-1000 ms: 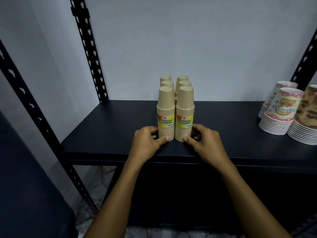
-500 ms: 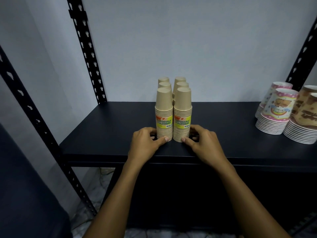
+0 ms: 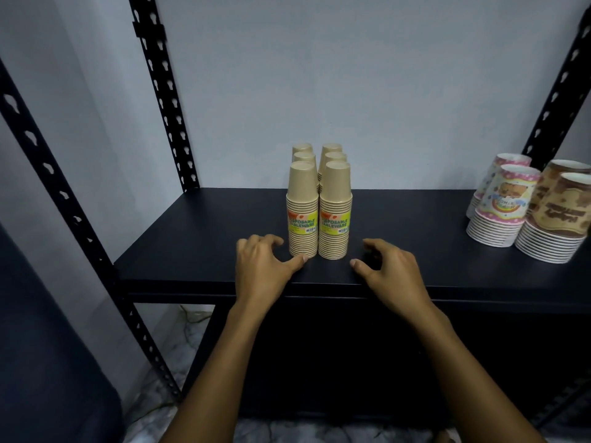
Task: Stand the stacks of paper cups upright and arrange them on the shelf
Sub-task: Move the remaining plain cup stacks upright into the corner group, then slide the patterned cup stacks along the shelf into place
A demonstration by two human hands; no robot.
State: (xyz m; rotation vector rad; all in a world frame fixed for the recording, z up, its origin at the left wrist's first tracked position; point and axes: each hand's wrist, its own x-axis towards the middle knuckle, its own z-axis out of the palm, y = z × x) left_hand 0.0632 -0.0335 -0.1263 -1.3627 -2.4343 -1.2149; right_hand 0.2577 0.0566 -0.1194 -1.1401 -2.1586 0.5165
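Front left kraft cup stack (image 3: 302, 215): yellow label "DISPOSABLE TABLEWARE", barcode | front right kraft cup stack (image 3: 335, 217): same label | patterned cups (image 3: 502, 199) far right: printing unreadable

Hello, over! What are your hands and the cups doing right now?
Left hand open, thumb touching the front-left stack. Right hand open, holding nothing. Tan cup stacks upright in two rows on the shelf. Printed cup stacks leaning at right.

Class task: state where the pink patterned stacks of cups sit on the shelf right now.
In the head view, the pink patterned stacks stand at the right end of the black shelf, just left of the brown patterned stacks and well right of the tan stacks.
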